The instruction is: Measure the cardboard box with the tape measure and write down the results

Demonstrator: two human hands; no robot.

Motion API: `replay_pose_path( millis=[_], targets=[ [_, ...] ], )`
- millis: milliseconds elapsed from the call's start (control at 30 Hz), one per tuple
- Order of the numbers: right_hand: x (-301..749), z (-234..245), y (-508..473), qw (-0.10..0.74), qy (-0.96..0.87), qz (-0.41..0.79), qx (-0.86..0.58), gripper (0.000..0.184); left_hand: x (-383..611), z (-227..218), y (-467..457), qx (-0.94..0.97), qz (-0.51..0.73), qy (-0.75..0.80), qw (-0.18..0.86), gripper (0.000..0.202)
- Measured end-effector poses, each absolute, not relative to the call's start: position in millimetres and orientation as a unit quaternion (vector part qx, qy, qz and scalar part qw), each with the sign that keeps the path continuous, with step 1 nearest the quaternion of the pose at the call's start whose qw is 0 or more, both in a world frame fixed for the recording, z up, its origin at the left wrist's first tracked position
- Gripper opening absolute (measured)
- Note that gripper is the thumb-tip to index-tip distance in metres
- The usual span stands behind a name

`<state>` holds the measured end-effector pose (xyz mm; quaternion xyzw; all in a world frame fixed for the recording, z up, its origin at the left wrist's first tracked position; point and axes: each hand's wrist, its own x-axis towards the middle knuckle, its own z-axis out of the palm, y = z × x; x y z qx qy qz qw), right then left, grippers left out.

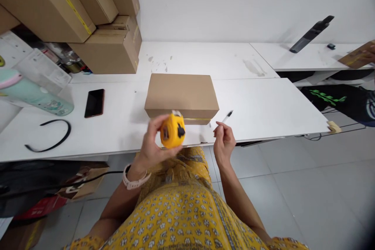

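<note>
In my left hand (149, 144) is a yellow tape measure (172, 131) with a black button, raised in front of the box and gripped between thumb and fingers. A closed brown cardboard box (181, 91) lies on the white table just beyond it. My right hand (224, 138) is at the table's front edge, to the right of the box, with its fingers curled together. A white pen with a black end (229, 114) shows just past these fingers. Its lower end is hidden by the hand, so I cannot tell whether the fingers hold it.
The white table (258, 105) runs along a wall. Stacked cartons (111, 47) stand at the back left. A phone (94, 103), a black headband-like loop (68, 129) and a mint bottle (43, 93) are on the left. Another person's hand (369, 52) touches a carton at the far right.
</note>
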<state>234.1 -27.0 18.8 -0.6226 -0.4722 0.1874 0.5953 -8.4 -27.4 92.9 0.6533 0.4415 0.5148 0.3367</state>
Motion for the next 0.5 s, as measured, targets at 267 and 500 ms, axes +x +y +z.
replay_pose_path(
  millis=[267, 500],
  targets=[
    [249, -25, 20, 0.546, -0.513, 0.312, -0.585, 0.062, -29, 125, 68, 0.690, 0.485, 0.511, 0.165, 0.075],
    [247, -44, 26, 0.506, -0.544, 0.291, -0.603, 0.057, -34, 105, 75, 0.798, 0.322, 0.508, 0.041, 0.076]
  ],
)
